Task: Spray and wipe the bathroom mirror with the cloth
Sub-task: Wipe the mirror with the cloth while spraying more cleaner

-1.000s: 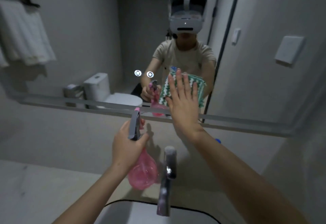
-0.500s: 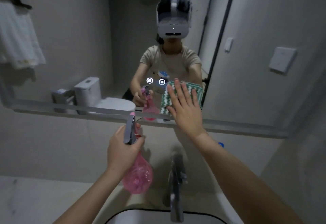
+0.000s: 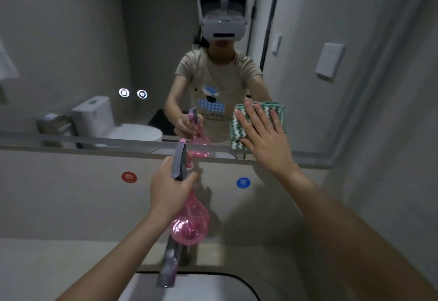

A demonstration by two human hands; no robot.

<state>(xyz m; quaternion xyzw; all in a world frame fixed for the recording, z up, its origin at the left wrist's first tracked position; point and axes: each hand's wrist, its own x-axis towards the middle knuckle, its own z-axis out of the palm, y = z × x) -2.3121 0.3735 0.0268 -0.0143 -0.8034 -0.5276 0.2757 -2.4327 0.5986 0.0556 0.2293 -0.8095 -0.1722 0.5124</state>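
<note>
Pressing the cloth (image 3: 239, 132) flat to the mirror (image 3: 71, 52), right hand (image 3: 265, 137) fingers (image 3: 251, 113) straight, low edge; unwiped glass lies up-left. Left hand (image 3: 166, 189) grips spray bottle (image 3: 189, 220).

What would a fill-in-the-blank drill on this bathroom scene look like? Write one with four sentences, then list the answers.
1. The left hand grips a ____ spray bottle.
2. The right hand presses the cloth flat against the ____.
3. The cloth carries white and ____ zigzag stripes.
4. On the wall, the round sticker to the right of the bottle is ____.

Answers: pink; mirror; green; blue
</note>
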